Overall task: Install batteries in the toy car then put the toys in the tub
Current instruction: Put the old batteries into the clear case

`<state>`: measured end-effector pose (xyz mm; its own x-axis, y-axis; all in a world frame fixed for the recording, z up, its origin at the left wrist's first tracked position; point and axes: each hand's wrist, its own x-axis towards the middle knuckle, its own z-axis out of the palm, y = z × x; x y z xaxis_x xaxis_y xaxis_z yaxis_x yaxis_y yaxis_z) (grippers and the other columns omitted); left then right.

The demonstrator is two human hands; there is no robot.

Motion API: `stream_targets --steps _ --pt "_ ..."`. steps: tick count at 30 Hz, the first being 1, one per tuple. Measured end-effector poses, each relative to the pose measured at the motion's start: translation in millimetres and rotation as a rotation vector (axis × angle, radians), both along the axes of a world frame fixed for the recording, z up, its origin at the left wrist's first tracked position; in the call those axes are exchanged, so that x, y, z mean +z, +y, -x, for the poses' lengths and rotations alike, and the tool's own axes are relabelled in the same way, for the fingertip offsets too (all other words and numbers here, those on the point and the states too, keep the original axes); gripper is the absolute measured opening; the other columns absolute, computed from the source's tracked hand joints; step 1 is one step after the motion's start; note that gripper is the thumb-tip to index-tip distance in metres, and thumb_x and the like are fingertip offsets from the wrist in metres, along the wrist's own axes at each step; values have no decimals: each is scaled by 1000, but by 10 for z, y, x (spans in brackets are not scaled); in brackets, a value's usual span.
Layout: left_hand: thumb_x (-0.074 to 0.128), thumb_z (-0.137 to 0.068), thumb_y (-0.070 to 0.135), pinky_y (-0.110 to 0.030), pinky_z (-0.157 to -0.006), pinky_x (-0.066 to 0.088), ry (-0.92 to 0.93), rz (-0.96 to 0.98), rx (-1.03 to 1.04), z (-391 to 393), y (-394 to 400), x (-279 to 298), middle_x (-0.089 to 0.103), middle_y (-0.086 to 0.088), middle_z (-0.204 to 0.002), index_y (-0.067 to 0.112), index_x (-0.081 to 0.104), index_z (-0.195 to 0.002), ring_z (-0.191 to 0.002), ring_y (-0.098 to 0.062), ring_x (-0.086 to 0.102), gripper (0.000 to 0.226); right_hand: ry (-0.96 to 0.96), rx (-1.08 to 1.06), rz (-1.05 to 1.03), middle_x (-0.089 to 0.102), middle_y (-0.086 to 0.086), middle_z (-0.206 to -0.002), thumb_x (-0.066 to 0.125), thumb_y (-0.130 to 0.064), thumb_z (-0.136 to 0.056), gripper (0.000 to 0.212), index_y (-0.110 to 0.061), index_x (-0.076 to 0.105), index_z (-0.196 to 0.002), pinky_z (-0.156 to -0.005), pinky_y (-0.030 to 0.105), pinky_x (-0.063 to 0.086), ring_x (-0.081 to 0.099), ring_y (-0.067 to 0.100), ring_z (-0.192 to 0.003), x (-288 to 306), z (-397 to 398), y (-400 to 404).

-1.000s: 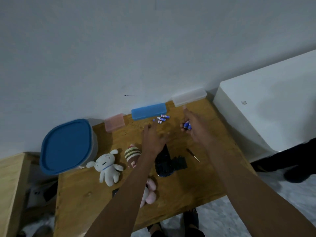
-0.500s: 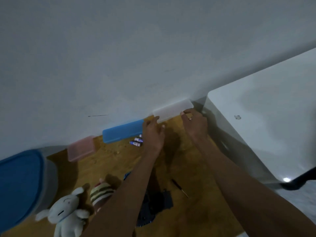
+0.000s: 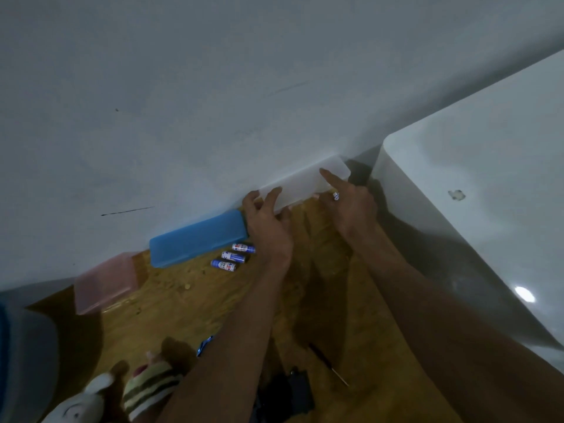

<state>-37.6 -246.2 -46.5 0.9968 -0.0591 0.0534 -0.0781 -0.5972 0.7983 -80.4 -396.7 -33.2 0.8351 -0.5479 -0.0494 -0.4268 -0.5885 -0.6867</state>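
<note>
The counter (image 3: 195, 303) is bare wood with a rough, speckled grain and a dull finish. Against the matt painted wall (image 3: 213, 87) lie three plastic boxes: a frosted white box (image 3: 305, 184), semi-clear and smooth, a blue box (image 3: 198, 239) with a soft satin sheen, and a pale pink box (image 3: 105, 280), also translucent. The batteries (image 3: 233, 256) have glossy printed wrappers and shiny metal ends. The white cabinet (image 3: 494, 215) at the right is smooth and glossy, with a bright light reflected in it. The plush toys (image 3: 122, 392) look like soft, fuzzy cloth. The screwdriver (image 3: 328, 364) has a dark handle and a thin metal shaft.
</note>
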Motion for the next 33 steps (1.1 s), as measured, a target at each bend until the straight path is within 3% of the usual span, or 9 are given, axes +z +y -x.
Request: stream_targets --steps 7,12,17,19,22,24,27,30,33 --pt "69 -93 8 -41 -106 52 -80 -8 -10 39 6 -65 39 -5 -149 25 63 -135 -129 -19 50 46 -128 -2 142 72 8 -118 57 -49 -98 48 -39 50 -144 -91 37 53 68 27 -103 -30 14 -23" --pt "66 -94 6 -41 -110 46 -102 1 2 78 -14 -30 41 -7 -153 30 39 -153 -137 -22 46 69 -231 -20 177 75 7 -106 56 -54 -96 48 -37 54 -141 -86 36 56 71 23 -92 12 -40 -20" --pt "64 -96 6 -43 -112 45 -65 143 2 137 12 10 46 0 -153 28 26 -157 -134 -2 39 75 -249 -84 76 75 6 -109 62 -54 -90 54 -34 57 -140 -83 27 51 66 13 -88 216 -193 -13" --pt "64 -96 7 -46 -108 49 -96 107 -19 139 33 -9 47 0 -152 32 24 -158 -135 -11 48 78 -249 -95 32 74 4 -111 65 -52 -89 54 -31 59 -138 -79 20 45 56 4 -85 275 -252 -3" --pt "67 -94 9 -49 -99 54 -90 58 -30 128 36 -3 55 -5 -143 47 13 -157 -121 -24 60 91 -270 -141 20 73 4 -105 67 -52 -89 52 -26 59 -133 -74 21 49 54 6 -82 301 -268 2" --pt "69 -92 10 -49 -98 55 -54 54 -15 124 27 17 56 -5 -141 49 11 -156 -121 -24 60 94 -256 -161 81 72 5 -99 62 -52 -92 43 -21 59 -121 -66 18 49 57 8 -78 275 -253 -15" --pt "71 -91 8 -48 -96 56 -53 54 4 130 16 41 59 -6 -136 45 14 -157 -118 -24 61 95 -244 -58 265 73 5 -89 55 -51 -98 38 -15 65 -101 -57 14 35 56 9 -71 178 -238 -10" --pt "72 -90 6 -46 -92 58 -54 57 17 132 13 33 62 -7 -130 45 15 -157 -109 -21 64 96 -314 89 398 72 6 -85 59 -46 -97 33 -14 69 -96 -63 21 44 64 18 -70 64 -309 13" --pt "73 -89 7 -46 -88 59 -61 53 11 120 8 14 65 -9 -122 45 15 -157 -102 -24 66 96 -370 192 560 71 9 -80 68 -41 -93 28 -13 71 -92 -58 29 53 66 24 -64 -34 -470 38"
